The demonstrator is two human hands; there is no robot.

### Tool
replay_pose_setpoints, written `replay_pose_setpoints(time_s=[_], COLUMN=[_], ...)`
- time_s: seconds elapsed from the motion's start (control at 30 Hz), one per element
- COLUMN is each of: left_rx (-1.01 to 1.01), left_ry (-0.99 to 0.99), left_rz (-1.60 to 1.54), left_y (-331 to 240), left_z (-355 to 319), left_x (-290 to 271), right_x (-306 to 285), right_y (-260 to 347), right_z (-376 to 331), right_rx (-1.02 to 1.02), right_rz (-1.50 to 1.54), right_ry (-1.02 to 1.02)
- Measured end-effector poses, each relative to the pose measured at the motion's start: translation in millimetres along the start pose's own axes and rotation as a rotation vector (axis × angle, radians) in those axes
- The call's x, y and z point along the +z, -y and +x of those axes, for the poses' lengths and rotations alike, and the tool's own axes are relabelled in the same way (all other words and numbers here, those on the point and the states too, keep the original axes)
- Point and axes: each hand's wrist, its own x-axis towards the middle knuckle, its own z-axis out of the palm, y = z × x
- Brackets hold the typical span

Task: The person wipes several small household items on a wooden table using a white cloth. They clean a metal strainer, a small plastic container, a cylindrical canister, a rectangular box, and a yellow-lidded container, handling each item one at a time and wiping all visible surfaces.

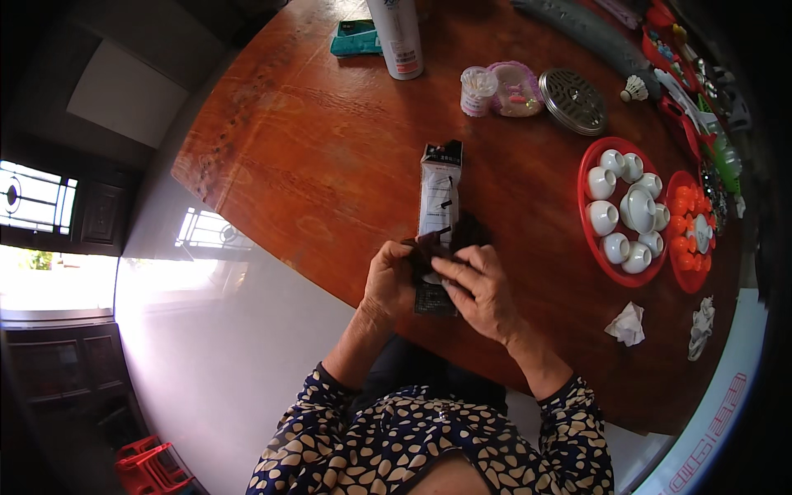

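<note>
Just above the near edge of the wooden table, both my hands are closed on a small dark, soft-looking piece [425, 250]; its exact kind is hard to make out. On its left side, my left hand [389, 279] grips it with bent fingers. From the right, my right hand [480, 290] pinches it between thumb and fingers. Beneath them a long, narrow black and white package [440, 194] lies on the table, pointing away from me. My hands and the dark piece cover its middle, while its black near end shows below them.
The brown wooden table [330, 157] carries a red tray [587, 219] of white cups at right, beside an orange-red dish [679, 247]. Farther back stand a white bottle [398, 41], a cotton swab tub [476, 92] and a round metal lid [573, 101]. Crumpled tissue [627, 324] lies near right.
</note>
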Motion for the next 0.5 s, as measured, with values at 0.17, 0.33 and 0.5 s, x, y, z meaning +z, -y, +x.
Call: replay_pose_setpoints(time_s=[0.17,0.33,0.5], left_rx=[0.115,0.067,0.138], left_ry=[-0.065,-0.166,0.079], left_rz=[0.048,0.322,0.266], left_y=[13,20,22], left_z=[-4,2,8], left_x=[28,12,-1], right_x=[7,24,30], right_y=[12,-46,-48], right_z=[-6,57,71], right_rx=[-0.099,0.06,0.117], right_rz=[-0.094,-0.229,-0.15], right_ry=[-0.03,-0.27,-0.165])
